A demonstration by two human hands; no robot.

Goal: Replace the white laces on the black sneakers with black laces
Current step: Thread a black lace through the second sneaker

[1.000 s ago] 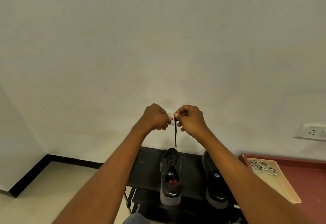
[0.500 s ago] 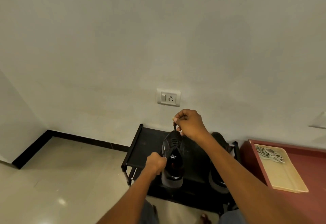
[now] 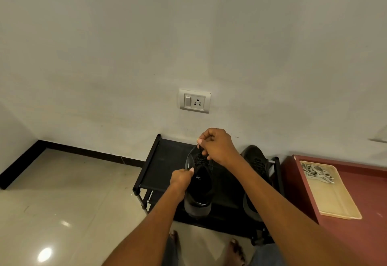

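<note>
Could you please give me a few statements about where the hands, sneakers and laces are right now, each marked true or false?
1. The right hand pinches a black lace above the near sneaker. True.
2. The left hand rests on the floor. False: it grips the sneaker's side.
3. The white laces lie in a tan tray. True.
4. The other sneaker sits on the red surface. False: it stands on the black rack.

looks like a home, probably a hallway corner: plain painted wall point(image 3: 125, 35) with a switch socket point(image 3: 195, 101), glossy floor tiles point(image 3: 62, 203), low black shoe rack point(image 3: 165, 167) holding sneakers point(image 3: 198, 198).
</note>
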